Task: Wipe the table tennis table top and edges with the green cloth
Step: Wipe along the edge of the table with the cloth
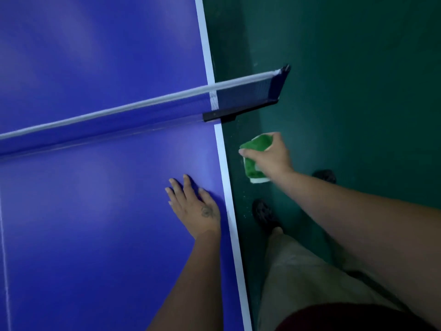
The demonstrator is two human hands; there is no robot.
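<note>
- Head view: blue table tennis surface (95, 199), white side line (224, 163) along its right edge; net (238, 94) strung across, black clamp (219, 115) at the edge.
- Item, left hand (194, 206): fingers straight, palm flat on the surface just inside the side line.
- Item, right hand (269, 156): off the edge over the green floor (358, 91), fingers curled round the green cloth (259, 142), near the clamp.

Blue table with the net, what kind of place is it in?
Probably an indoor sports or games room: a blue table tennis table with white edge lines, a net clamped across it, and a plain green floor.
</note>
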